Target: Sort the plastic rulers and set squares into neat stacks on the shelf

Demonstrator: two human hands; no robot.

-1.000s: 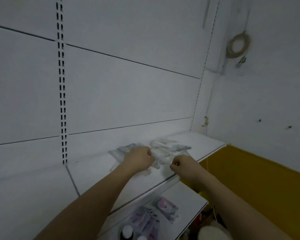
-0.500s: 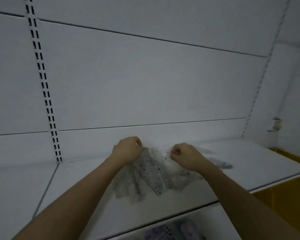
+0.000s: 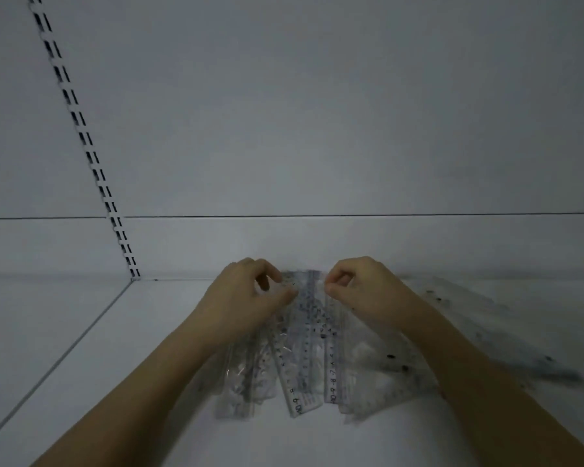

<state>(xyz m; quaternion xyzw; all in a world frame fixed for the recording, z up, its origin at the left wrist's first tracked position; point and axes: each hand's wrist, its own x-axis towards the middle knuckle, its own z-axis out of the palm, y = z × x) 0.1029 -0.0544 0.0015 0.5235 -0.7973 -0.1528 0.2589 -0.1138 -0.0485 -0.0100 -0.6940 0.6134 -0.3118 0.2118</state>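
Evidently, since half a second earlier both fists had loosened: the left hand (image 3: 246, 298) and right hand (image 3: 368, 294) now pinched with curled fingers (image 3: 285, 293) at the far ends of the clear rulers (image 3: 304, 358), fanned at lower centre of the frame on the shelf (image 3: 115, 365). Set squares (image 3: 385, 375) lay spread to the right, touching the fan. Judged, squaring-up had only begun; no neat stack existed. No containers were in view.

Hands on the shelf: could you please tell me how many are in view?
2. The left hand and the right hand both pinch the far ends of the clear rulers fanned on the shelf.
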